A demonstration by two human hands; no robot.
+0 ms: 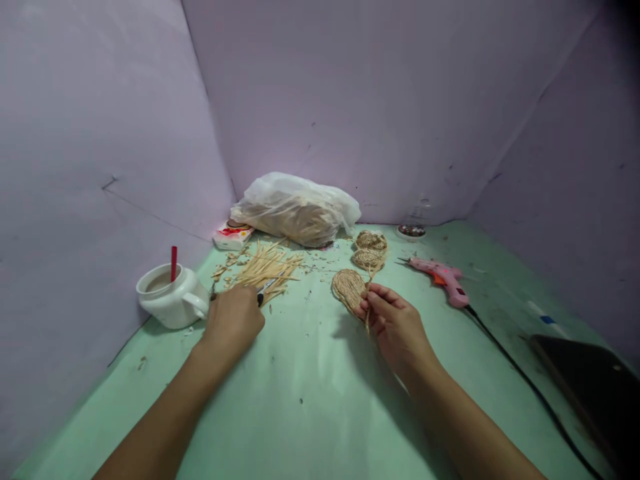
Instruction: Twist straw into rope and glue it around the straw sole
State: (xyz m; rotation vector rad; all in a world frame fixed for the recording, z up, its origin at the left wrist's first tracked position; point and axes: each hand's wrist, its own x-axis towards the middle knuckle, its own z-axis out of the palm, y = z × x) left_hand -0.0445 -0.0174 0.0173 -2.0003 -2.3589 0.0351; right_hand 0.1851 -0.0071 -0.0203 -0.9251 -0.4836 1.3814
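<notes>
In my right hand (pixel 393 323), the thumb and fingers pinch a thin straw-coloured braided cord beside a flat oval coil of braid (pixel 349 287). The coil's lower edge passes behind my fingertips. More coiled braid (pixel 370 250) lies just beyond it, with a strand leading down toward my hand. My left hand (pixel 235 317) is closed, back upward, at the near edge of a pile of pale straw strips (pixel 263 267). Scissors (pixel 273 283) stick out on its right side, blades pointing away to the right; my fingers and most of the handle are hidden.
A white mug (pixel 170 300) with a red stick stands at the left. At the back are a filled plastic bag (pixel 300 210), a small white-and-red packet (pixel 233 237) and a container of beads (pixel 411 231). A pink glue gun (pixel 445 277), its cord and a dark flat object (pixel 590 387) lie right.
</notes>
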